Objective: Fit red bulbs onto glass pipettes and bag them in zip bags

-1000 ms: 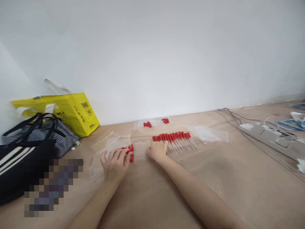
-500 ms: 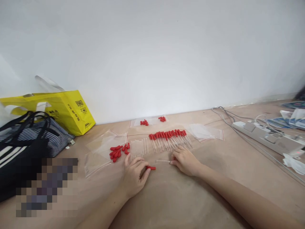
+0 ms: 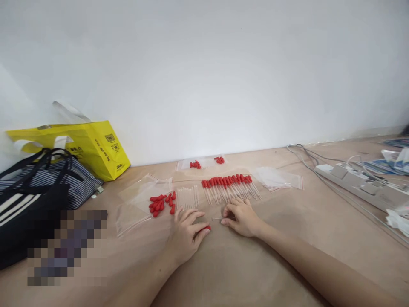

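Note:
My left hand [image 3: 188, 234] pinches a red rubber dropper bulb [image 3: 208, 227] between thumb and forefinger; most of the bulb is hidden. Just to its right, my right hand [image 3: 241, 217] is closed on a thin clear glass tube [image 3: 216, 218], whose end points left toward the bulb. Tube and bulb are apart. Behind my right hand lies a row of droppers [image 3: 225, 183], glass tubes with red bulbs fitted. Loose glass tubes [image 3: 187, 197] lie side by side behind my left hand. Several loose red bulbs [image 3: 157, 205] are heaped to their left.
Clear zip bags [image 3: 134, 217] lie at left, with more bags [image 3: 277, 178] at right. Another bag [image 3: 207, 163] with red bulbs lies by the wall. A yellow bag [image 3: 96, 149] and a dark striped bag [image 3: 83, 179] stand left; a power strip [image 3: 351, 183] and cables lie right.
My left hand has shifted slightly right and covers more of the bulb. The right hand has moved its grip along the tube toward the left end, bringing the hands closer.

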Action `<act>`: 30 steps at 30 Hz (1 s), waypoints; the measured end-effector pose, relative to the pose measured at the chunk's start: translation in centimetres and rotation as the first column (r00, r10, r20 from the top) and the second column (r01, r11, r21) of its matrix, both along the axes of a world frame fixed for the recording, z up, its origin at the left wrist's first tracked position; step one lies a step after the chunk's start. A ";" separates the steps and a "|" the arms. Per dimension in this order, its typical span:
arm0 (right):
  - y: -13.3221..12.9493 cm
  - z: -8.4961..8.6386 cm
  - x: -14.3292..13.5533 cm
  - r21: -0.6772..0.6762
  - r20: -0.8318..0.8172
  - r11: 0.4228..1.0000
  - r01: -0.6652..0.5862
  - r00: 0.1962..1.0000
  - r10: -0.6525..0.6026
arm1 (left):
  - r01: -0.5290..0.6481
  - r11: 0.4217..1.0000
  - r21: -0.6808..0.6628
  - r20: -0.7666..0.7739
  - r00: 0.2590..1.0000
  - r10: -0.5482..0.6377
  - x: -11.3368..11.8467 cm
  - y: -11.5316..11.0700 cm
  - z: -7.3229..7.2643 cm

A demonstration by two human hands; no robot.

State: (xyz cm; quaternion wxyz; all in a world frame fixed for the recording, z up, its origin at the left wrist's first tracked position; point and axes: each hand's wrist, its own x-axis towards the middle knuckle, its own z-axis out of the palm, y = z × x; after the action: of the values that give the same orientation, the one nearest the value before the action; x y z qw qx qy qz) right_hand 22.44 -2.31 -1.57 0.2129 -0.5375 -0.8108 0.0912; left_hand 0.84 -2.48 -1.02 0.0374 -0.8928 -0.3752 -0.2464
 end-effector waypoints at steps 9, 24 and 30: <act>-1.1 -0.6 -0.9 0.117 -0.142 0.992 0.056 0.989 -0.039 | -0.041 0.997 -0.063 0.066 0.997 0.045 0.4 0.0 0.4; -2.4 -0.4 -2.1 0.231 -0.219 0.971 -0.062 0.969 0.114 | -0.017 1.000 -0.019 0.170 0.985 0.019 0.7 -0.4 0.3; -2.3 -0.7 -1.7 0.337 -0.159 0.927 -0.166 0.960 0.230 | 0.033 0.999 -0.032 0.159 0.987 -0.028 0.8 -0.7 0.2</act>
State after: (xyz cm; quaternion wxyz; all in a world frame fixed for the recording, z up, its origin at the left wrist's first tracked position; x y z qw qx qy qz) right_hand 20.76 -4.58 -2.23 0.3656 -0.3993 -0.8402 0.0321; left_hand 1.69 -3.19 -0.78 -0.0118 -0.8766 -0.3675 -0.3104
